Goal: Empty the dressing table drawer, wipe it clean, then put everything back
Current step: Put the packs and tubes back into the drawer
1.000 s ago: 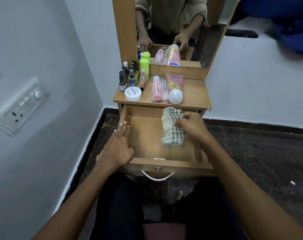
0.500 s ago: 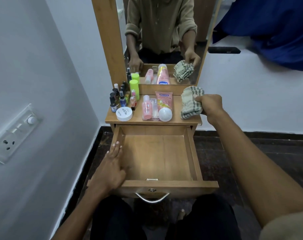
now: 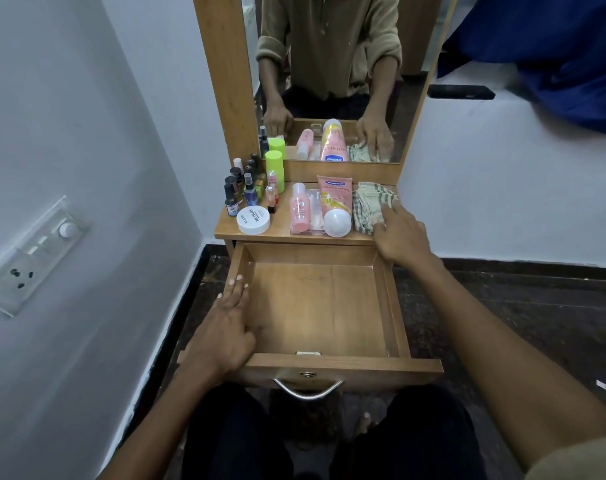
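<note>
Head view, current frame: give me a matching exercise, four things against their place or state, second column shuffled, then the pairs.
Things:
1. checked cloth
2. drawer
3. left hand
4. white round tub

Places or states:
A. pulled open, nothing inside
B. on the tabletop's right end, under the right hand
C. resting flat on the drawer's left wall
D. on the tabletop in front of the small bottles

Pairs: 1-B, 2-A, 3-C, 4-D

cloth [image 3: 370, 207] set on tabletop [image 3: 280, 233], right hand [image 3: 400, 237] flattened
</note>
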